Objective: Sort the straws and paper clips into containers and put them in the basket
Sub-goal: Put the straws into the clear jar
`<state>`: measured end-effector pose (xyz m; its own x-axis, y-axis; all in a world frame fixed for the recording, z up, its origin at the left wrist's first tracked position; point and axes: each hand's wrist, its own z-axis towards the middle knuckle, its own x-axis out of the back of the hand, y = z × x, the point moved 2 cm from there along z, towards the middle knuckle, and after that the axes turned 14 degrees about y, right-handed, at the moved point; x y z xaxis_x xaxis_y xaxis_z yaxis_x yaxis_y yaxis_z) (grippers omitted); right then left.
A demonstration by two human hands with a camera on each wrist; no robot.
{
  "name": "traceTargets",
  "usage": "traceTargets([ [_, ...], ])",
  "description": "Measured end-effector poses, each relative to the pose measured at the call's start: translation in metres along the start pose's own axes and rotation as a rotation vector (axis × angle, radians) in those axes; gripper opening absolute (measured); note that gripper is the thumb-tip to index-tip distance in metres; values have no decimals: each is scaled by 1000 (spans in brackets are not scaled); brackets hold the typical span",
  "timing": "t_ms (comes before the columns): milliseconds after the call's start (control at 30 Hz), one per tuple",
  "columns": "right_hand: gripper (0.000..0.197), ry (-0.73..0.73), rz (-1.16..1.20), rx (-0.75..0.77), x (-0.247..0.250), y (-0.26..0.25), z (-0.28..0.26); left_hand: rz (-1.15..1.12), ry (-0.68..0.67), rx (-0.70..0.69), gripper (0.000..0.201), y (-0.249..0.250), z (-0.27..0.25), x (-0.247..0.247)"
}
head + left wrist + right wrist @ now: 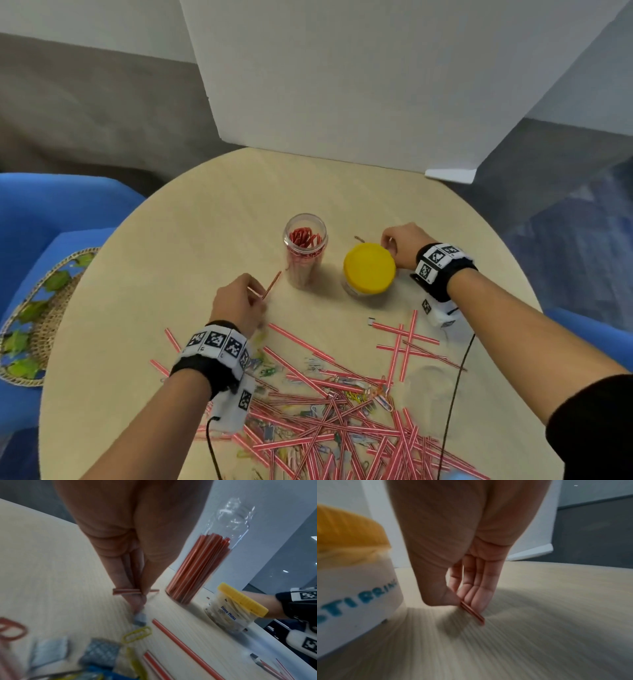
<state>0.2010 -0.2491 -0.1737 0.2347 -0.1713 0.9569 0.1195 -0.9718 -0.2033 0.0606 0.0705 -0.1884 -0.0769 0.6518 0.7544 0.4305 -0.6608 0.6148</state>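
At the far left I see the woven basket (41,315) sitting on a blue chair (44,212) beside the round desk (212,212), with green leaf shapes along its rim. Moving in, my left hand (238,303) hovers over the desk and pinches a few red-striped straws (271,285) between thumb and fingers; the left wrist view shows their short ends (126,591) poking out crosswise below the fingertips, just above the surface. Just right of that hand stands the clear jar (305,251), upright, lid off, already packed with straws standing on end. Below and toward me lies the mixed pile (339,404) of loose straws and coloured paper clips, spreading across the near part of the desk; a yellow paper clip (137,634) and a few small grey clips lie close to the left hand. Next to the right comes the tub with the yellow lid (369,268), closed, standing near the jar but apart from it. Touching or just beside its far right edge is my right hand (406,245), fingers pointing down, thumb and fingers pinching one short reddish piece (471,612) at the desk surface; whether it is a straw or a clip I cannot tell.
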Motion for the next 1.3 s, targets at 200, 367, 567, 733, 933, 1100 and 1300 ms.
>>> traceTargets([
  [200, 4, 36, 125, -222, 13, 32, -34, 167, -199, -53, 11, -24, -17, 21],
  [367, 19, 1, 208, -505, 25, 35, -78, 178, -270, -261, 15, -5, -41, 15],
  [567, 35, -194, -150, -522, -29, 19, -155, 460, -429, -756, 50, 23, -78, -23],
  [733, 74, -79, -135, -573, -40, -12, -176, 583, -426, -845, 67, 19, -84, -34],
  [933, 23, -21, 59, -566, -46, -24, -183, 513, -342, -809, 46, 9, -84, -31],
  [1100, 9, 19, 117, -483, -48, -25, -189, 580, -295, -810, 35, 16, -85, -35],
  [1300, 4, 126, 403, -488, -55, -17, -192, 645, -358, -774, 39, 26, -83, -42],
])
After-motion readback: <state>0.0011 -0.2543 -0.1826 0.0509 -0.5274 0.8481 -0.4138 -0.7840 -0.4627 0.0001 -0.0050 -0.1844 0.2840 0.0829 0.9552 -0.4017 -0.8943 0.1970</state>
